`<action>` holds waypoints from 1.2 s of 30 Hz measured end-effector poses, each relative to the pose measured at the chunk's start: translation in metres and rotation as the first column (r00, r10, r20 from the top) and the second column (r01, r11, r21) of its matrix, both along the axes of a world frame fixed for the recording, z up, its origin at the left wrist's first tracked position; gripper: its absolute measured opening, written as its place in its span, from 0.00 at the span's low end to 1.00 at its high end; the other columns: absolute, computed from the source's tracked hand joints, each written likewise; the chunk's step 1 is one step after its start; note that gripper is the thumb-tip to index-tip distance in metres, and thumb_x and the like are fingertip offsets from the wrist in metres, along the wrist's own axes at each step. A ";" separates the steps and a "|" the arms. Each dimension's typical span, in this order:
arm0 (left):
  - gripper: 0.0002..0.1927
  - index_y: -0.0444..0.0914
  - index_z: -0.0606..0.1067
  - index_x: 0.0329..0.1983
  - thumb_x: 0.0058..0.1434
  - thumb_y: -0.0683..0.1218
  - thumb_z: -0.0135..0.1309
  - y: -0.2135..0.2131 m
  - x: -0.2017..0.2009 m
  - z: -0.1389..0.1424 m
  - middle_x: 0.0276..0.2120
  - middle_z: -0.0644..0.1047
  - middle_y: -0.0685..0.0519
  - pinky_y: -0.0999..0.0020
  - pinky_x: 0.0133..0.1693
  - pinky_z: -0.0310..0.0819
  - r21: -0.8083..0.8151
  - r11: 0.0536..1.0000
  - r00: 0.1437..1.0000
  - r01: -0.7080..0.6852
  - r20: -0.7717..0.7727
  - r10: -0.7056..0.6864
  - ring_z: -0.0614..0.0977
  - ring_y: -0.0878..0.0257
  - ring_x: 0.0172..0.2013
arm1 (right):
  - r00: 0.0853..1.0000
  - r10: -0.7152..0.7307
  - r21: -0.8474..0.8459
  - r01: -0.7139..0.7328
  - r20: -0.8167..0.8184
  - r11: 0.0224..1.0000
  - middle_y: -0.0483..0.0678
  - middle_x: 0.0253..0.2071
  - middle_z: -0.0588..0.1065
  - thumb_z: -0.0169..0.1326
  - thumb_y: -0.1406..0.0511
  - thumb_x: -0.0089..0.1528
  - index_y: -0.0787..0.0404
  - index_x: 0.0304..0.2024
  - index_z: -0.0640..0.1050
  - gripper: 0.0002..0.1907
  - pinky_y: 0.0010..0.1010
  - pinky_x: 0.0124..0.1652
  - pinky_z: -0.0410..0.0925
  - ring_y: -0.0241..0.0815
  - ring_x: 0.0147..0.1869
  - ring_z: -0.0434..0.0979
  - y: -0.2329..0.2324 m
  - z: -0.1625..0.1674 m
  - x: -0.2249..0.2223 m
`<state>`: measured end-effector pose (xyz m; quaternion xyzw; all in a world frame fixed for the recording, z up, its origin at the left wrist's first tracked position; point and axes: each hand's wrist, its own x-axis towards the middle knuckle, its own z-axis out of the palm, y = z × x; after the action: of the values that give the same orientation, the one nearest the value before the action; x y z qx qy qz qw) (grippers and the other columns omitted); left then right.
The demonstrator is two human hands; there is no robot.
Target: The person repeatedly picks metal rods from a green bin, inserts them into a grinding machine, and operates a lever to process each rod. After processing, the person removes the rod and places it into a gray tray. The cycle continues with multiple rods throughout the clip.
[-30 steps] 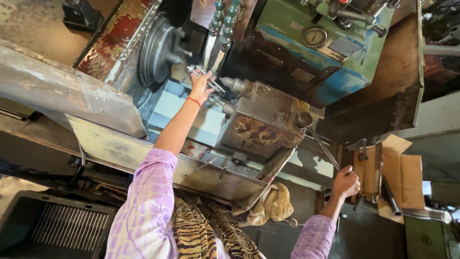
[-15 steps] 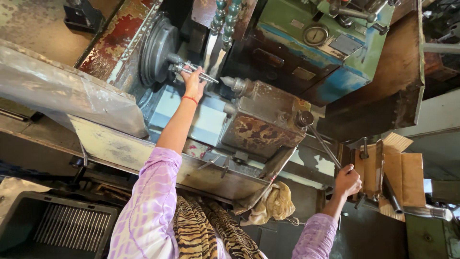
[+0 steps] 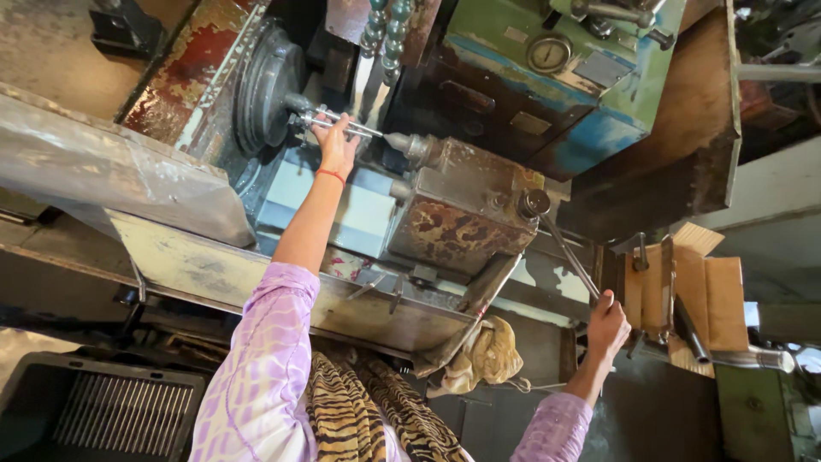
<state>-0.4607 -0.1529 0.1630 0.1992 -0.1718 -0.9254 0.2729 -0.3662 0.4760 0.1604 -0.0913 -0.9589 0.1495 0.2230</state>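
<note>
Now my left hand [image 3: 335,147] is closed around a slim metal rod [image 3: 346,125], which sits between the dark round chuck [image 3: 269,85] and the pointed centre of the rusty tailstock [image 3: 462,210]. My right hand [image 3: 606,323] grips the end of the long lever [image 3: 569,257]. I judge the rod placed but not yet clamped.

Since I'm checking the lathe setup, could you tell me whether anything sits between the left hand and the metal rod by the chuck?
Nothing visible does: the left hand already grips the metal rod beside the chuck.
</note>
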 end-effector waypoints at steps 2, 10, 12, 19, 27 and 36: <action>0.32 0.51 0.58 0.58 0.59 0.33 0.58 0.001 0.002 0.000 0.50 0.70 0.51 0.34 0.55 0.66 -0.012 1.000 1.000 0.013 -0.001 -0.013 0.77 0.55 0.48 | 0.989 -0.082 0.056 0.076 0.124 0.996 0.67 0.40 0.78 0.40 0.48 0.79 0.64 0.40 0.79 0.30 0.60 0.47 0.68 0.73 0.46 0.76 -0.003 0.003 0.006; 0.25 0.47 0.60 0.55 0.63 0.36 0.58 0.003 0.000 0.004 0.42 0.69 0.55 0.45 0.46 0.77 -0.092 0.995 0.997 -0.026 0.064 0.032 0.73 0.64 0.38 | 0.971 0.020 -0.002 -0.021 -0.239 1.000 0.59 0.56 0.67 0.57 0.54 0.69 0.69 0.67 0.66 0.32 0.52 0.51 0.70 0.63 0.57 0.72 -0.003 -0.024 0.042; 0.21 0.45 0.60 0.52 0.63 0.37 0.57 0.001 -0.006 0.021 0.35 0.70 0.55 0.59 0.33 0.67 -0.072 0.991 0.956 -0.115 0.261 0.130 0.72 0.65 0.30 | 0.951 -0.269 -0.440 0.178 -0.152 0.880 0.52 0.51 0.73 0.55 0.54 0.73 0.67 0.61 0.71 0.24 0.45 0.50 0.71 0.53 0.51 0.76 0.002 -0.056 0.077; 0.15 0.44 0.64 0.37 0.71 0.45 0.60 0.027 0.074 0.085 0.25 0.64 0.63 0.75 0.22 0.53 -0.341 0.935 0.971 -0.094 -0.238 0.010 0.62 0.75 0.20 | 0.885 -0.287 -0.922 0.387 0.367 0.014 0.49 0.23 0.62 0.61 0.59 0.65 0.60 0.28 0.68 0.19 0.37 0.21 0.58 0.42 0.21 0.61 -0.080 -0.196 0.280; 0.17 0.42 0.67 0.24 0.64 0.48 0.59 0.024 0.307 0.091 0.17 0.63 0.65 0.74 0.18 0.49 -0.716 0.597 0.927 0.363 0.344 -0.151 0.61 0.76 0.17 | 0.855 -0.109 -0.855 0.481 0.506 -0.195 0.47 0.27 0.69 0.58 0.57 0.62 0.61 0.36 0.73 0.14 0.32 0.25 0.64 0.38 0.26 0.69 -0.139 -0.174 0.309; 0.17 0.38 0.71 0.23 0.67 0.47 0.59 -0.044 0.478 0.004 0.20 0.62 0.66 0.72 0.24 0.48 -0.762 0.598 0.879 0.249 0.437 0.191 0.59 0.75 0.24 | 0.994 -0.035 -0.989 0.104 0.100 0.108 0.46 0.30 0.74 0.59 0.57 0.58 0.64 0.45 0.76 0.20 0.30 0.26 0.68 0.37 0.30 0.74 -0.168 -0.049 0.304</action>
<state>0.0170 -0.1970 0.1666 0.2731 -0.6326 -0.6741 0.2661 -0.0623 0.3078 0.1116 -0.2651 -0.6153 0.7372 0.0875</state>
